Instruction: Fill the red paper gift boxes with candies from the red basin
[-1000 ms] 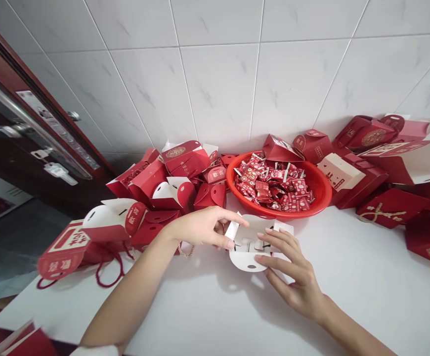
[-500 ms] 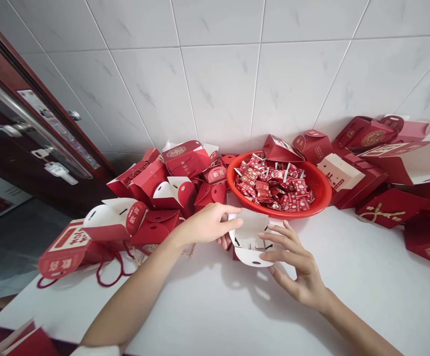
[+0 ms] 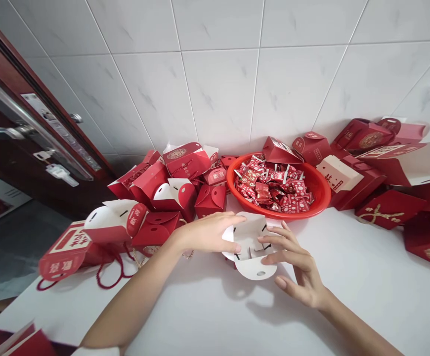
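A small open gift box (image 3: 252, 236), white inside and red outside, stands on the white table with its top flaps folded outward. My left hand (image 3: 211, 235) grips its left side, thumb over the left flap and index finger along the far corner; the other fingers are hidden. On the right side, my right hand (image 3: 292, 264) has its fingers spread, the fingertips over the right flap and inner edge, its thumb apart from the box. Just behind the box is a red plastic basin (image 3: 324, 190) full of red-wrapped candies (image 3: 270, 185).
Several red gift boxes (image 3: 161, 227) crowd the left, some with rope handles (image 3: 107, 282). More red boxes (image 3: 391, 207) are piled at the right. Two boxes (image 3: 281, 150) sit at the basin's back rim. A tiled wall (image 3: 218, 89) borders the table (image 3: 207, 316); a door with keys (image 3: 61, 173) stands left.
The box has shifted slightly nearer, its front flap lower in view. My left hand has moved down with it, its thumb now over the left flap. My right hand's thumb has spread away from the box.
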`<state>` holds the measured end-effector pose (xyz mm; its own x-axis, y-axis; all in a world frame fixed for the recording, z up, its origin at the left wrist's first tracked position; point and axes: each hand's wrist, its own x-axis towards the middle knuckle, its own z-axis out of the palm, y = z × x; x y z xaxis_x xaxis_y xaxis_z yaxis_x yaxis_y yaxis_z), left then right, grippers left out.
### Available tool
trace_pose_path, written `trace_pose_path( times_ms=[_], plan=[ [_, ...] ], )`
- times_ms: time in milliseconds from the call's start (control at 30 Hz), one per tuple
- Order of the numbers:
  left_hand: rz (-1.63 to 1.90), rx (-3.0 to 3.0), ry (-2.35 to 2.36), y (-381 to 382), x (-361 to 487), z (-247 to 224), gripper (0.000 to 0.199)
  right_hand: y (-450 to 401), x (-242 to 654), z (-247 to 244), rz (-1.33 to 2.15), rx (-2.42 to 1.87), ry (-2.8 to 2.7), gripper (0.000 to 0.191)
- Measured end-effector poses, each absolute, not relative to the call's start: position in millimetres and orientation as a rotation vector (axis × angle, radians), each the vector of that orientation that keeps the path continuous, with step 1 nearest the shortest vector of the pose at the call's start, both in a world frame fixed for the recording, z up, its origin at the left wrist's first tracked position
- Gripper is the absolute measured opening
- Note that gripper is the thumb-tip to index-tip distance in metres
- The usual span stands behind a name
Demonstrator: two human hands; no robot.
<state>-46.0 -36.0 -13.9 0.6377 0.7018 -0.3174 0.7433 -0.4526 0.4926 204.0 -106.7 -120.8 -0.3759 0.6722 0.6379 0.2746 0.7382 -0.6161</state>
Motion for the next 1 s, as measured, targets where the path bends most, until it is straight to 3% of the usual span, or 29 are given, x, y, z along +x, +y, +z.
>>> trace_pose_path(
  times_ms=[167,300,400,533,833,1000],
  plan=[
    [-0.093,2.147,1.233,-41,-45,-7,0.079,-108,201,-122,0.457,-0.808,-1.896,0.01],
    [-0.092,2.122,1.193,-38,-50,-9,0.094,-109,199,-121,0.434,-0.845,-1.876,0.009],
    [-0.032,2.096,1.132,-33,-56,-12,0.091,-109,195,-122,0.417,-0.861,-1.881,0.01],
    [0.096,2.022,1.033,-27,-60,-15,0.08,-111,189,-125,0.373,-0.87,-1.926,0.015],
    [0.163,1.86,0.995,-11,-65,-25,0.104,-111,185,-131,0.127,-0.871,-1.982,0.029],
    [0.256,1.794,0.983,-6,-58,-38,0.103,-108,188,-128,0.081,-0.901,-1.958,0.029]
  ],
)
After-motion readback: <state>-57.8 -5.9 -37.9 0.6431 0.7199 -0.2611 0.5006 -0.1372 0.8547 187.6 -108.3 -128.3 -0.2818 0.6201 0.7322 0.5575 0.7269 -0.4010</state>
